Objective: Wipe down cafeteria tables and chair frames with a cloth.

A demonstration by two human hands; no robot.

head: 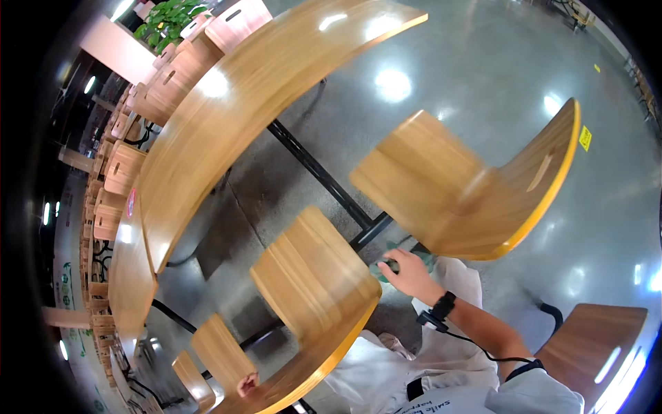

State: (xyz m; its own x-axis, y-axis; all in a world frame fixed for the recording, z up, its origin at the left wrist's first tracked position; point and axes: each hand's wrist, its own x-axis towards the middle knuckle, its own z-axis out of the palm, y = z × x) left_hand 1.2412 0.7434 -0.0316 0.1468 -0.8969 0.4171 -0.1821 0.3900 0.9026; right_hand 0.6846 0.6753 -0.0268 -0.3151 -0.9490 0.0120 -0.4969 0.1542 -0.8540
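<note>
My right hand, with a black band and a small device on its wrist, is between two wooden chairs. Its fingers are bent beside a blurred green item; whether it holds this cannot be told. The near wooden chair, with a yellow back edge, stands left of this hand. Another wooden chair, with a slot in its back, stands beyond it. My left hand shows in part at the lower left, beside the near chair's backrest, its fingers curled; its grip is hidden.
A long wooden table curves across the left, on black metal supports. More wooden chairs line its far side. Another chair is at lower right. A green plant stands at upper left; the grey floor reflects lights.
</note>
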